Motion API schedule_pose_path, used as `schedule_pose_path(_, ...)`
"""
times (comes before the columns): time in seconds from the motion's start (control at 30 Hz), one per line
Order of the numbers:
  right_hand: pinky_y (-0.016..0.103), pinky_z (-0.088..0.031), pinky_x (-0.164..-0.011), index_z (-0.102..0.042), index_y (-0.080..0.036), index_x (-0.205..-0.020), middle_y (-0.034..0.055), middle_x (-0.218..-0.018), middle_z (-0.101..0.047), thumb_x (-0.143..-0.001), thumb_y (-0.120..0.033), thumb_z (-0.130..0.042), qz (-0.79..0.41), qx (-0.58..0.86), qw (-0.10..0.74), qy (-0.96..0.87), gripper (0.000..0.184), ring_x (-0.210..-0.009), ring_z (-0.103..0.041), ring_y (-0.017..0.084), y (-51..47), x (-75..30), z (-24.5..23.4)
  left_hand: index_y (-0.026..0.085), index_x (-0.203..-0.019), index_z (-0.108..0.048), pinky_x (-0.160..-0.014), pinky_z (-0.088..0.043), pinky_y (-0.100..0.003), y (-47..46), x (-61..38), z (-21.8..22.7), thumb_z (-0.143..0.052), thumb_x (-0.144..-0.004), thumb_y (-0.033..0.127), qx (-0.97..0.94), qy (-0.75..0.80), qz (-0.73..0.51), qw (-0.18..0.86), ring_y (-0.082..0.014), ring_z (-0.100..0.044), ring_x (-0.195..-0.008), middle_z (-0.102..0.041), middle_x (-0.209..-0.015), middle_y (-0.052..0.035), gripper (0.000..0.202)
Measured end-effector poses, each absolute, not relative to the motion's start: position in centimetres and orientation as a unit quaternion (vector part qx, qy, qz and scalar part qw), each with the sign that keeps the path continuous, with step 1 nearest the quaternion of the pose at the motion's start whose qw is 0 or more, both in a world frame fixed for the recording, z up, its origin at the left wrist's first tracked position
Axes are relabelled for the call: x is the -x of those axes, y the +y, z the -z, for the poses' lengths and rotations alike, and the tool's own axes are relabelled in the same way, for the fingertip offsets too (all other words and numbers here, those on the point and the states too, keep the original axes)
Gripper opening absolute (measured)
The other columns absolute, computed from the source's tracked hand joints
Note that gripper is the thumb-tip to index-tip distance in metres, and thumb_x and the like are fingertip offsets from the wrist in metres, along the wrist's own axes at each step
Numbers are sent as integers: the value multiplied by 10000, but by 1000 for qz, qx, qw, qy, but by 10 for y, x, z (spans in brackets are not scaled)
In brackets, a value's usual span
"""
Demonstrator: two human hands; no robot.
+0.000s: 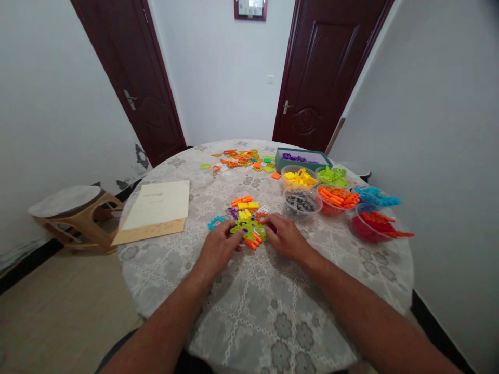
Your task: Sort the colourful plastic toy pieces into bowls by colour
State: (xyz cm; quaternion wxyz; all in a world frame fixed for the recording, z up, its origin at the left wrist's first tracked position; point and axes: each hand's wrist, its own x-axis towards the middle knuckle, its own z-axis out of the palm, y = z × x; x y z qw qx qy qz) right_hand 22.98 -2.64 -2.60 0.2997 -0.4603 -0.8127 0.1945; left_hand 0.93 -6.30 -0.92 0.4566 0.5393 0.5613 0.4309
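Between my hands is a group of joined plastic building pieces (246, 226), mostly lime green, with yellow, orange and purple parts on it. My left hand (220, 242) grips its left side between thumb and fingers. On the right, the fingertips of my right hand (284, 235) are pinched at the edge of the same pieces. A blue toothed piece (215, 222) lies just beyond my left fingers. Orange and yellow rods (245, 202) sit behind the build, and an orange ring-like piece (261, 217) is by my right fingertips.
Clear tubs at right hold yellow pieces (299, 178), grey pieces (302, 201), orange pieces (337, 196), green pieces (332, 175) and red pieces (374, 226). Blue pieces (376, 196) lie behind. A green box (277, 162) holds purple pieces. Loose pieces (244, 157) spread at the back; papers (159, 203) lie left.
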Motion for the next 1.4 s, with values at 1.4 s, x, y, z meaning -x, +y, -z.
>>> schedule_pose_path(1.4, 236, -493, -621, -630, -260, -1296, 26, -1140, -689, -882, -194, -639, -432, 406, 427, -683, 419, -726, -615, 120, -28, -211, 34, 170, -1151, -677, -814, -645, -384, -65, -20, 3, -762, -833, 472, -493, 499, -399, 591, -266, -764, -948, -776, -1065, -103, 447)
